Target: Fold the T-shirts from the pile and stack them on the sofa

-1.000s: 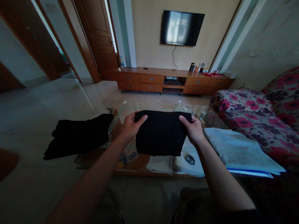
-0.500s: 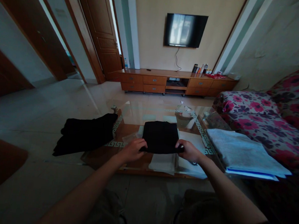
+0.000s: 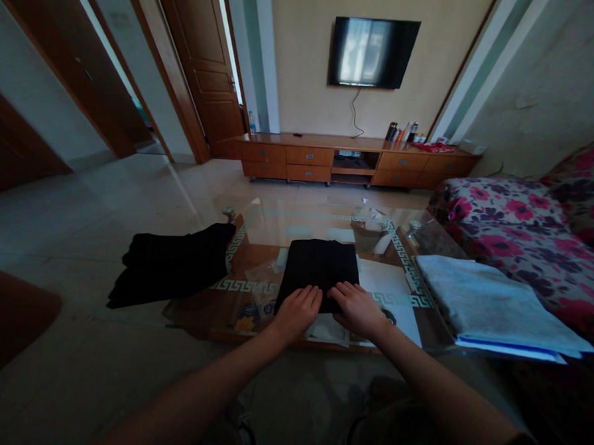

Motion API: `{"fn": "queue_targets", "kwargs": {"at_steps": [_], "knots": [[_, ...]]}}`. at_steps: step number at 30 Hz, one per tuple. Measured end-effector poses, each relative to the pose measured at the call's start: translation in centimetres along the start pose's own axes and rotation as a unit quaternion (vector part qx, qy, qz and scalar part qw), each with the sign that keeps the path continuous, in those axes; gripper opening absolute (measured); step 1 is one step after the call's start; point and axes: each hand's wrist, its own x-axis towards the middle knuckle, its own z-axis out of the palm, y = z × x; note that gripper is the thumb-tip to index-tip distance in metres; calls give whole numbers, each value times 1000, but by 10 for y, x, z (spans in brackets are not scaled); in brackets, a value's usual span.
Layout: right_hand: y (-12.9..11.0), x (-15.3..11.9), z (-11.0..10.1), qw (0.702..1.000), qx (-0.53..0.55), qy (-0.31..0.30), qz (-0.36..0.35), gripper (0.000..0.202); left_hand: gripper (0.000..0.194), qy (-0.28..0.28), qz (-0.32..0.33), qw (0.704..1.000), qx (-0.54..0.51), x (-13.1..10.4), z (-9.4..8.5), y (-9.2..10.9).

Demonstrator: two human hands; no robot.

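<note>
A folded black garment lies as a neat square on the glass coffee table; its exact kind cannot be made out. On its near left corner rests my left hand, fingers stretched out flat over the cloth. My right hand lies on the near right part, its fingers also extended and pressing down on the fabric. The two hands are a short gap apart. At the table's left end another black garment is spread in a longer, looser shape.
A pale folded cloth or bag with blue edges sits on the table's right end. Papers show under the glass. Beyond are a low wooden TV cabinet, a wall television and a flowered sofa on the right.
Both hands have let go of the garment's near corners and moved inward, now lying flat on it. The near edge that was held up is down on the table.
</note>
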Motion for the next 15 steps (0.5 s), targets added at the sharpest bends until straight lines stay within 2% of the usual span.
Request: {"fn": "queue_targets", "kwargs": {"at_steps": [6,12,15], "knots": [[0,-2,2,998,-3,-36,-58,34,49,-27,33,999,-7,-8,8,-4],[-5,-7,10,998,-9,-25,-55,45,56,-33,41,998,18,-15,11,-2],[-8,-8,19,997,-24,-36,-56,39,60,-61,42,997,10,-16,9,-2]]}}
